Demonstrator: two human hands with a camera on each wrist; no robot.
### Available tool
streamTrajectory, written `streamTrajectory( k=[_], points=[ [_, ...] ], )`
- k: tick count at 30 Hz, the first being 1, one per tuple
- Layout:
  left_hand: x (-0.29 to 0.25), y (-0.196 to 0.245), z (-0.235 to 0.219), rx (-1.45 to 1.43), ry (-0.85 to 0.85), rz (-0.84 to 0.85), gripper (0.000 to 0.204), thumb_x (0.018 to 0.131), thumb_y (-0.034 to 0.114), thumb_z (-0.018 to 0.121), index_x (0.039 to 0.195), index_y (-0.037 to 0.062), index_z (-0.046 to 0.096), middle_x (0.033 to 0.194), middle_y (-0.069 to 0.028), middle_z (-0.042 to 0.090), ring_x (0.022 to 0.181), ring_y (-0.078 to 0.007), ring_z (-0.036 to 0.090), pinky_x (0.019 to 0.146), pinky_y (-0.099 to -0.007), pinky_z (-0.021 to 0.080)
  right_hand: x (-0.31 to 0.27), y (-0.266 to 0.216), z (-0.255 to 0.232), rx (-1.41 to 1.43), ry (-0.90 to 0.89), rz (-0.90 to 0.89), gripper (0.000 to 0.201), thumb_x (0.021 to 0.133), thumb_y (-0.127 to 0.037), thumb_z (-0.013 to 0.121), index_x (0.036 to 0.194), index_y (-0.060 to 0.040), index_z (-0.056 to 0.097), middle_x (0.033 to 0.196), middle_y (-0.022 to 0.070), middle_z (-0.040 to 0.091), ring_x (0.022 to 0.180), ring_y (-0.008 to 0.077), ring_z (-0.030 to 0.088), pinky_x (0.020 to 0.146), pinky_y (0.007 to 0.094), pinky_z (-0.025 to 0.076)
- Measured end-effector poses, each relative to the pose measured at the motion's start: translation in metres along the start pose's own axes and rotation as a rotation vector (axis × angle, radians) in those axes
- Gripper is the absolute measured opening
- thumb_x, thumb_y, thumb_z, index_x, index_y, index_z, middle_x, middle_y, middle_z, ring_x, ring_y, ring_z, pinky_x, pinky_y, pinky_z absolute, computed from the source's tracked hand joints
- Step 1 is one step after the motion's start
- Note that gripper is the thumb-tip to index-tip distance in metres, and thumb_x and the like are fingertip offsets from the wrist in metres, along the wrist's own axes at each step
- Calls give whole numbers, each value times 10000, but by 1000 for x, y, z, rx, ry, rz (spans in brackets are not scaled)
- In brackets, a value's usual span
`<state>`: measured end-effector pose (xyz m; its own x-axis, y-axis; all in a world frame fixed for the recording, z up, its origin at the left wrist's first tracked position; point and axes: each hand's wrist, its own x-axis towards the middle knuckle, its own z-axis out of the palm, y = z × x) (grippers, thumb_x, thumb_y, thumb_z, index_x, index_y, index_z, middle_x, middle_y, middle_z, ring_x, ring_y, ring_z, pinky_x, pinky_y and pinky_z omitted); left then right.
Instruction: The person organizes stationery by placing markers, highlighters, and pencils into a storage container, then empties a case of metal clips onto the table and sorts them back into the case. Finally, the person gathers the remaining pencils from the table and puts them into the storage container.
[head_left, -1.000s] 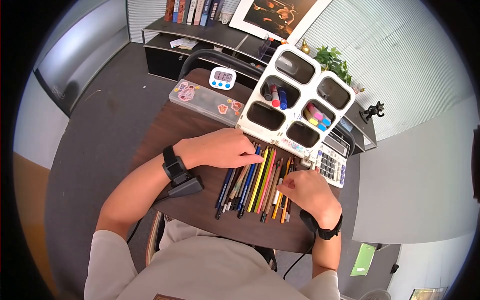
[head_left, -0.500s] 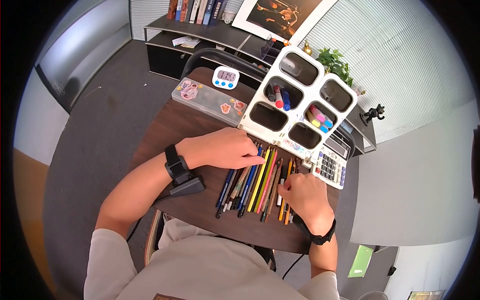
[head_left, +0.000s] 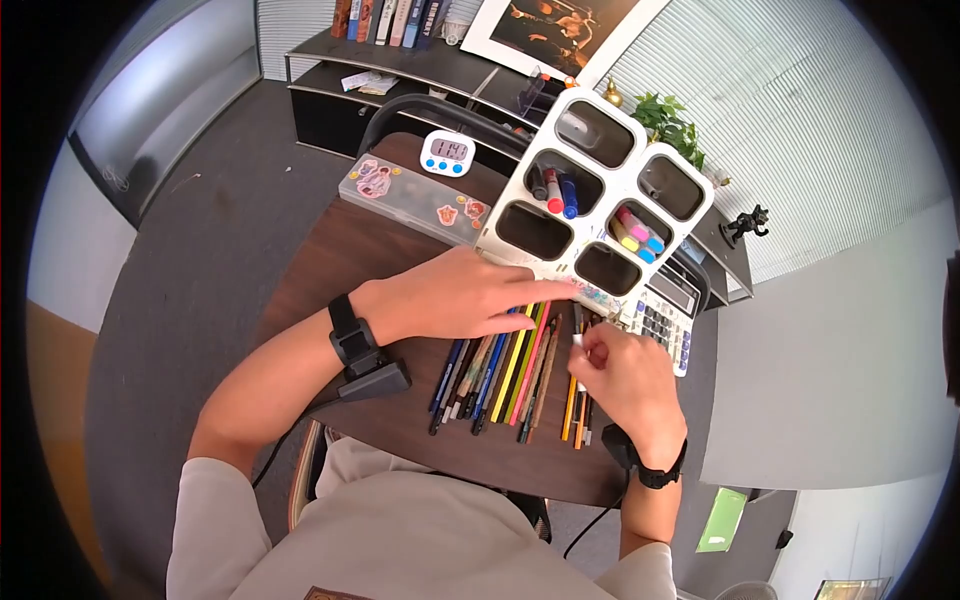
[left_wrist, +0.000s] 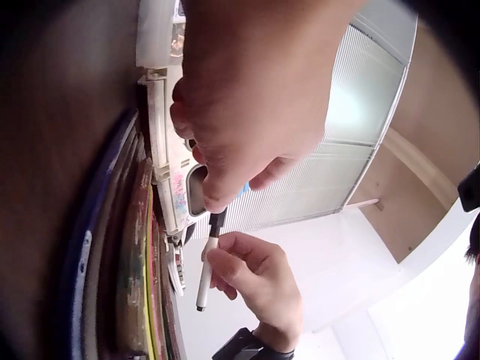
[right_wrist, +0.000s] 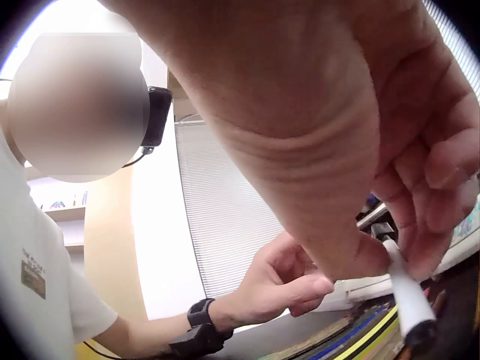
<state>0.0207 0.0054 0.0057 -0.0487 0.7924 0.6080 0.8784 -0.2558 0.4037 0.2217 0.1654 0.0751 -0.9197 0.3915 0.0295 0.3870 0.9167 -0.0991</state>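
Note:
My right hand pinches a white marker with a black cap between thumb and fingers, above the right part of the pencil row. The cap end points at the white desk organizer. My left hand hovers over the upper ends of the colored pencils, index finger stretched toward the organizer's lower edge. From the left wrist, its fingertip overlaps the capped end of the marker. Side by side on the brown desk, the pencils form a row with a gap before a few orange and dark ones at the right.
Black, red and blue markers stand in one organizer compartment, highlighters in another. A calculator sits at the organizer's right. On the left lie a translucent pencil case with stickers and a white timer.
The right hand has lifted the white marker out of the pencil row and moved it up toward the organizer. The left index finger has straightened out to the right.

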Motion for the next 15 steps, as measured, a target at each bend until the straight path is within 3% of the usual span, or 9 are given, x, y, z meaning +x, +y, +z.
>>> streamTrajectory(
  k=[2,3,7,8,9,10,12,14,15],
  points=[
    [2,-3,7,137,112,239,560,975,276,746,1512,232,593,812,-24,620,683,-231,656,601,-349,550,-2,-6,1,162,9,-145,169,878,-234,756,863,-67,736,714,104,740,696,320,750,671,431,600],
    [0,2,4,137,49,211,460,955,283,756,1402,211,677,788,-6,593,662,-219,647,594,-345,550,-2,-8,2,207,-18,-191,158,867,-213,768,871,-61,731,719,107,741,700,316,753,665,420,601],
    [-6,0,4,150,-53,186,293,934,282,770,1207,177,765,731,-5,568,633,-226,639,600,-358,560,-2,-12,-2,311,-60,-221,164,871,-191,768,905,-36,730,753,125,752,696,306,759,658,408,600],
    [-6,-1,3,153,-47,181,293,934,282,770,1207,177,765,731,-5,568,633,-226,639,600,-358,560,-2,-10,-6,351,-44,-209,139,894,-152,751,956,-28,739,768,110,759,663,247,745,639,360,585],
    [-5,-3,2,155,-6,175,270,948,290,756,1187,165,766,769,-19,634,683,-236,678,620,-368,568,-2,-9,-11,392,-28,-200,129,918,-113,734,1006,-20,748,782,96,765,630,188,731,620,311,570],
    [-5,-5,0,158,34,169,252,962,299,743,1167,153,767,807,-34,700,733,-245,718,640,-378,576,-2,-10,-19,485,-28,-170,232,929,-116,743,1147,-39,734,785,107,768,645,242,741,611,342,569],
    [-6,-11,8,117,128,142,250,962,287,748,1169,148,768,832,-42,721,747,-251,725,640,-378,579,-3,-16,-40,553,-53,-111,312,950,-93,735,1258,-47,711,816,92,776,594,203,697,591,317,555],
    [-5,-14,9,69,213,130,249,961,276,753,1171,144,770,856,-50,741,762,-258,732,641,-379,581,-3,-15,-42,630,-25,-139,318,951,-87,752,1268,-62,733,877,84,781,612,170,674,589,298,546],
    [-5,-13,8,0,226,91,254,959,257,760,1186,145,773,887,-58,755,771,-262,736,639,-374,583,-3,-14,-43,615,28,-284,299,947,-92,764,1245,-66,748,903,83,781,638,171,679,599,302,548]
  ],
)
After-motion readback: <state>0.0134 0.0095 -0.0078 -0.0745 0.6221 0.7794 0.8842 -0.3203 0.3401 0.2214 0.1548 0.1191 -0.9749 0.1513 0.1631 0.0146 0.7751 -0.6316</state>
